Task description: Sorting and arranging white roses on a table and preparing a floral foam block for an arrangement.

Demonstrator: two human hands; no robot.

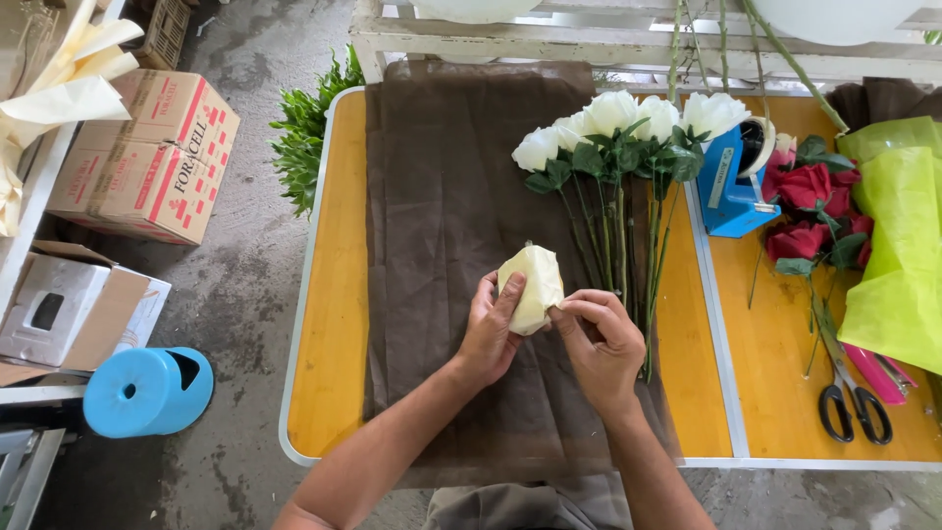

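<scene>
Left hand [488,334] and right hand [601,339] pinch a cream rose bloom [531,285] over brown wrap [461,226]; too firm a grip could tear its petals.

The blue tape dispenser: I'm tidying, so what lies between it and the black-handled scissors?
In the head view, red roses lie between the blue tape dispenser and the scissors, their stems running down over the yellow tabletop.

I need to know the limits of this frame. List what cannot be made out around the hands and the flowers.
Head view only:
- The cream flower head: its stem, if any, is hidden by the left hand and right hand.
- The red roses: partly covered by the green wrapping sheet.
- The scissors: blade tips lost among stems.
- The tall green stems: tops cut off by the upper edge.
</scene>
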